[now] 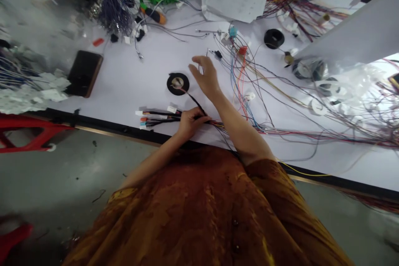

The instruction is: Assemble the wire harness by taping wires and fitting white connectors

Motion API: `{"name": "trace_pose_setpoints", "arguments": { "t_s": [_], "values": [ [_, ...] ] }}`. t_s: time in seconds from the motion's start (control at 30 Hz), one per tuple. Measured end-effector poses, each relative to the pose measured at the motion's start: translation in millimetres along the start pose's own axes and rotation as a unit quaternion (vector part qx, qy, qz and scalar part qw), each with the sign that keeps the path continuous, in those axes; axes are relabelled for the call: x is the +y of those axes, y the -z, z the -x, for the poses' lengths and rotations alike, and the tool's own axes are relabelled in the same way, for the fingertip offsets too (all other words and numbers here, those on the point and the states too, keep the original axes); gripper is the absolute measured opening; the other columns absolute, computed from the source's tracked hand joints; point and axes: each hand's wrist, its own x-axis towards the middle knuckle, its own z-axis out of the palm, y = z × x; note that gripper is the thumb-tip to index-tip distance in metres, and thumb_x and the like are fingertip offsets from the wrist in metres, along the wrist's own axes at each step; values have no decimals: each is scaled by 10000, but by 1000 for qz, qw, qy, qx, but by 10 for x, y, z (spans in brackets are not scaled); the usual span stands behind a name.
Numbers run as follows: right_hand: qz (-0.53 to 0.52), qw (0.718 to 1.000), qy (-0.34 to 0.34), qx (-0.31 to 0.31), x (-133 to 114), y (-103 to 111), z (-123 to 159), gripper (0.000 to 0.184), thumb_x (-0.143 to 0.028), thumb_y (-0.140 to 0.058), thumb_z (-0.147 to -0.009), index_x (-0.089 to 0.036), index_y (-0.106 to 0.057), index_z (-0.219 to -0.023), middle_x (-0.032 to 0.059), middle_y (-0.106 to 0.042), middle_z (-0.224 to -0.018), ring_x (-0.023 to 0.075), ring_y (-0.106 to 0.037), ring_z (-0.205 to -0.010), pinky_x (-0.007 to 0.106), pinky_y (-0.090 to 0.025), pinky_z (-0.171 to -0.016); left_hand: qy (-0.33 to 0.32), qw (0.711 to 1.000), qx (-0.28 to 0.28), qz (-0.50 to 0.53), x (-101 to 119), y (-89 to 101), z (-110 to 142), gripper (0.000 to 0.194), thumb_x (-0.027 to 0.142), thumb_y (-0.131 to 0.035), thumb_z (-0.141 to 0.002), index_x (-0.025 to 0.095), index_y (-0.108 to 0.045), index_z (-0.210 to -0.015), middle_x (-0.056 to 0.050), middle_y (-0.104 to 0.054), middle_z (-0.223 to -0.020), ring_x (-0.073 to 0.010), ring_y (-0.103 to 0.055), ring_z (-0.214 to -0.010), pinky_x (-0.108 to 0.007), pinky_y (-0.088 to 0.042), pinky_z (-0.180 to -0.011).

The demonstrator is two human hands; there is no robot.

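My left hand (188,125) grips the bundle (219,124) near the front edge of the table (134,79); my right hand (205,75), fingers parted, appears to hold nothing. Slack could let the tape (195,101), running to its roll (186,83), twist or stick to itself.

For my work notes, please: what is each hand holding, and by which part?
The left hand grips the wire bundle close to its dark branches; the right hand, open, seems to hold nothing.
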Motion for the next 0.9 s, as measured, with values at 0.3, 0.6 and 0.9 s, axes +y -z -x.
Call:
{"name": "trace_pose_setpoints", "arguments": {
  "t_s": [0.3,0.6,0.9],
  "values": [
    [49,992,-29,-117,8,710,1534,113,-279,-619,-892,-183,-679,-886,32,-625,-847,158,-584,-801,289,-463,-734,30,996,68,-52,110,-14,-5,186,314,-758,-759,168,-646,-732,4,-667,-686,-134,-620,-648,-244,-488,-634],
    [239,951,34,-193,11,526,1502,266,-232,-471,-993,-187,-706,-874,77,-612,-903,196,-544,-888,311,-449,-798,-146,926,80,-340,549,626,97,176,311,-570,-920,179,-677,-965,-80,-714,-985,-213,-656,-959,-377,-504,-909],
    [283,943,-146,92,270,1272,1151,231,-408,-575,-918,-182,-622,-911,76,-610,-937,196,-560,-848,350,-466,-801,-122,863,-77,-484,24,440,39,296,350,-479,-963,186,-671,-809,-101,-641,-845,-261,-575,-860,-397,-444,-799]
  ]
}}
